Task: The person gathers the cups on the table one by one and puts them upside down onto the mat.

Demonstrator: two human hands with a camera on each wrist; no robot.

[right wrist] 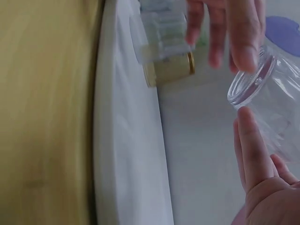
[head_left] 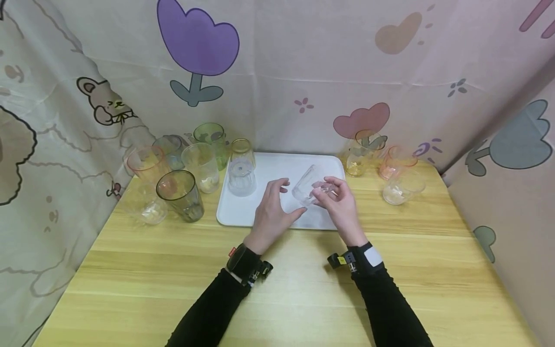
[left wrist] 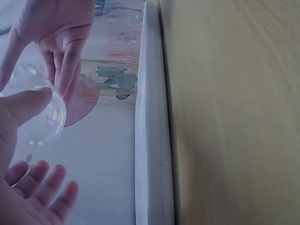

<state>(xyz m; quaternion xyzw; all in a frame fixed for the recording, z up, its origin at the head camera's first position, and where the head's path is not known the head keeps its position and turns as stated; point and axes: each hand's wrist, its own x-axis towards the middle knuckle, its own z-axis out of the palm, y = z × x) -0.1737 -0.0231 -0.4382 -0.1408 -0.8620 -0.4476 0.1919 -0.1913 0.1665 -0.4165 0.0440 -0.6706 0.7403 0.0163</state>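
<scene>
A clear glass [head_left: 305, 185] hangs tilted above the white tray [head_left: 277, 166]. My right hand [head_left: 325, 193] pinches it from the right side with thumb and fingers. In the right wrist view the right thumb [right wrist: 251, 150] lies along the glass [right wrist: 274, 101]. My left hand [head_left: 288, 197] is beside it on the left, fingers spread and away from the glass. Only the left thumb [left wrist: 28, 105] touches the glass's round end [left wrist: 44, 124]. A gold-rimmed clear glass [head_left: 241, 168] stands upside down on the tray's left part.
Several tinted glasses [head_left: 179, 195] crowd the table's back left corner, and three more [head_left: 396, 185] stand at the back right. A patterned cloth [head_left: 303, 72] walls in the back and both sides. The wooden table [head_left: 295, 289] stretches toward me.
</scene>
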